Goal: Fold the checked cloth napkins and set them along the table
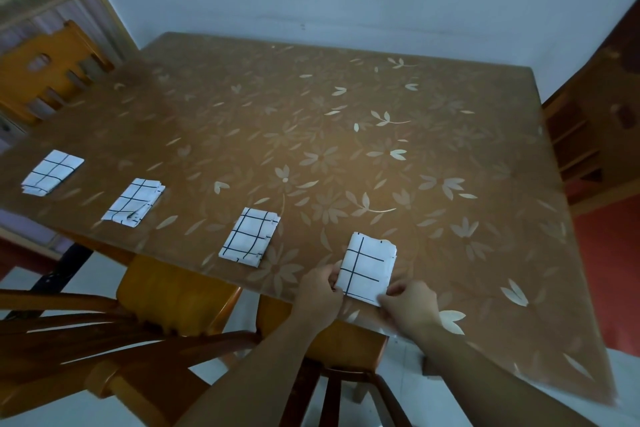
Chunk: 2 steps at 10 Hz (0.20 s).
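Both hands pinch a folded checked napkin [367,269] lying between them on the table [346,135]: left hand [320,291] at its near-left edge, right hand [408,308] at its near-right corner. Three folded napkins [250,237] line up beyond the left hand.

Both hands [363,302] apparently pinching napkin [369,267]

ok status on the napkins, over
Left hand and right hand pinch fourth napkin at near table edge. Three folded napkins laid leftward. Nothing in the way.
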Motion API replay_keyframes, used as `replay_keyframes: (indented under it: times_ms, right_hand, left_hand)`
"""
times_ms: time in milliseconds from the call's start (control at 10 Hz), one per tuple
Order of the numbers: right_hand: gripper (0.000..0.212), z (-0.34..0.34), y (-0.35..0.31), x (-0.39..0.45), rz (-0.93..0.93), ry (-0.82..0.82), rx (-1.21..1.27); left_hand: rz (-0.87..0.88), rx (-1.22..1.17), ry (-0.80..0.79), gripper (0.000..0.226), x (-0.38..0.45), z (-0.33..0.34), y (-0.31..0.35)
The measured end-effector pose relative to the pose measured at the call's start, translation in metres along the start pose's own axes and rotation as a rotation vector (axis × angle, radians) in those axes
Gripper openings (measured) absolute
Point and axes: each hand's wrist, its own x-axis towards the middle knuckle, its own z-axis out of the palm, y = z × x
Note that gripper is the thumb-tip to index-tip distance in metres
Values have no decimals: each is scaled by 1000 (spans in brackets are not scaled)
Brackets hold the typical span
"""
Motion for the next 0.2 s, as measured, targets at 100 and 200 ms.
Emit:
replay_keyframes:
  times_ms: [100,200]
  right_hand:
    - [11,-9,-5,-7,-12,12,-22]
    - [14,-22,-18,-23,-107,127,-107]
  left_hand:
    - [53,115,31,36,-8,-10,0]
    - [124,348,125,46,-16,-36,5]
